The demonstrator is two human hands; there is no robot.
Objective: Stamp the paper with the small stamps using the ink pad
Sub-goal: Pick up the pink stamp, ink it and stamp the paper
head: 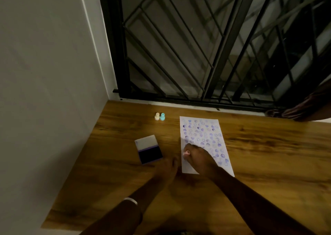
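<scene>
A white paper (202, 132) lies on the wooden table, covered with several purple stamp marks. My right hand (198, 158) is over the paper's lower left part, closed around a small pink stamp (186, 153). My left hand (167, 168) rests on the table just left of the paper, fingers loosely curled, holding nothing I can see. The open ink pad (150, 155), dark ink in a purple case with its white lid folded back, sits left of both hands. Two more small stamps, a cream one (157, 116) and a teal one (162, 116), stand upright near the table's far edge.
The wooden table (268, 154) runs against a white wall (44, 91) on the left. Behind it is a black metal window grille (206, 46). A dark bunched curtain (304, 107) hangs over the table's far right corner.
</scene>
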